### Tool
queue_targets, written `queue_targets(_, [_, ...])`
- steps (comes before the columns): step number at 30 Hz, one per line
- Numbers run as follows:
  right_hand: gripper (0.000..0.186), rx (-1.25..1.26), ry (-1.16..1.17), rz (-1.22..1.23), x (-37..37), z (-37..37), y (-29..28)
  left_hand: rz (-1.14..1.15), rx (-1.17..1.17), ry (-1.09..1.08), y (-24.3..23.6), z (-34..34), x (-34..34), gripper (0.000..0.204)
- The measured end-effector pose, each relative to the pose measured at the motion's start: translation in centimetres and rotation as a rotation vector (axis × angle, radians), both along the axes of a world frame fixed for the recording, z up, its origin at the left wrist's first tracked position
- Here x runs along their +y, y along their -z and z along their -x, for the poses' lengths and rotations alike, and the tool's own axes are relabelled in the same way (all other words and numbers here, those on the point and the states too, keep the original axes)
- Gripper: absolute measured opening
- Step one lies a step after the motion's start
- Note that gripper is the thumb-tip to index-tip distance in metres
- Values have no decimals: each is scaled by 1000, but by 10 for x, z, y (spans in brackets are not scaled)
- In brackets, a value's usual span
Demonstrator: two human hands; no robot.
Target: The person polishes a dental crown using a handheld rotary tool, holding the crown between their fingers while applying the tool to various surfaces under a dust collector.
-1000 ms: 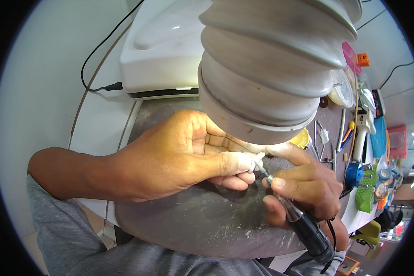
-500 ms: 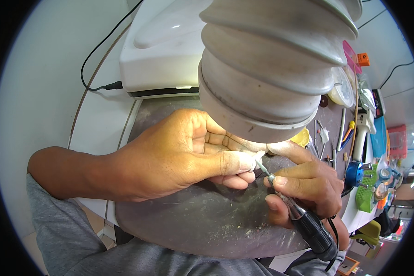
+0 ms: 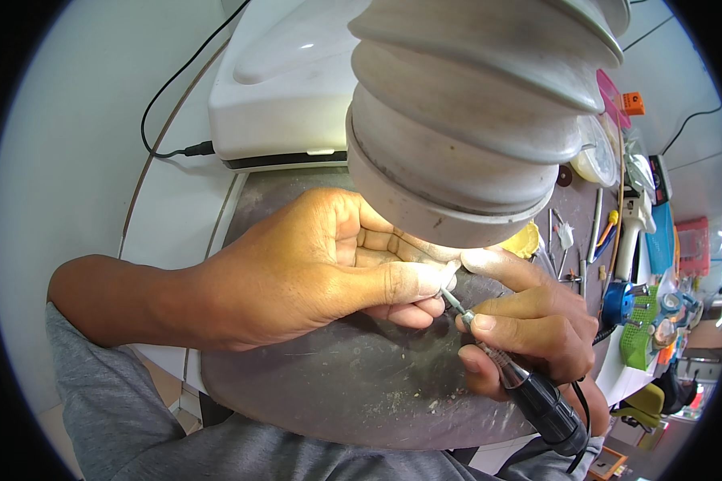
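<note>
My left hand [image 3: 297,276] pinches a small white piece [image 3: 451,275] between thumb and fingers, and fine white dust coats the thumb tip. The piece is too small and too covered to name its kind. In my right hand [image 3: 541,313] is a rotary handpiece [image 3: 544,405] with a black body and a metal nose, gripped like a pen. Its thin bur [image 3: 452,300] points up and left, its tip at the lower side of the white piece. My right index finger stretches out toward the piece, close to the left fingertips.
Right above both hands hangs a wide, ribbed grey-white suction hose [image 3: 465,120]. A white machine [image 3: 289,120] with a black cable stands at the back left. Pale crumbs lie on the worn grey work surface [image 3: 361,385]. Tools, a yellow piece [image 3: 523,240] and a green basket [image 3: 638,337] sit to the right.
My right hand and the handpiece have shifted slightly left and down, moving the bur lower along the white piece. My left hand has barely moved and keeps its pinch.
</note>
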State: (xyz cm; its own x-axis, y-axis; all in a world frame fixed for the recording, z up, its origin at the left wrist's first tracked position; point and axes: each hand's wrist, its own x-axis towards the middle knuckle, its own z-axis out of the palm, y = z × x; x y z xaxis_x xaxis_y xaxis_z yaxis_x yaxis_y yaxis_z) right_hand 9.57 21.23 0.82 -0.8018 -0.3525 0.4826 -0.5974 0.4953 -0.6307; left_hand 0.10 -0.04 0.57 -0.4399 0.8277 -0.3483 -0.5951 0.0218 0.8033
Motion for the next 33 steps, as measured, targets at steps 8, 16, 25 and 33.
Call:
queue_targets(8, [24,104,-19,-20,1,4,5,-5,-2,4,0,0,1,31])
queue_targets(16, [28,-8,15,-1,0,-1,0,5,-5,-1,0,0,0,32])
queue_targets(25, [28,-6,25,-1,-1,-1,0,-3,-15,-7,2,0,0,32])
queue_targets(33, [28,-5,18,9,-1,1,1,13,-10,-3,1,0,0,32])
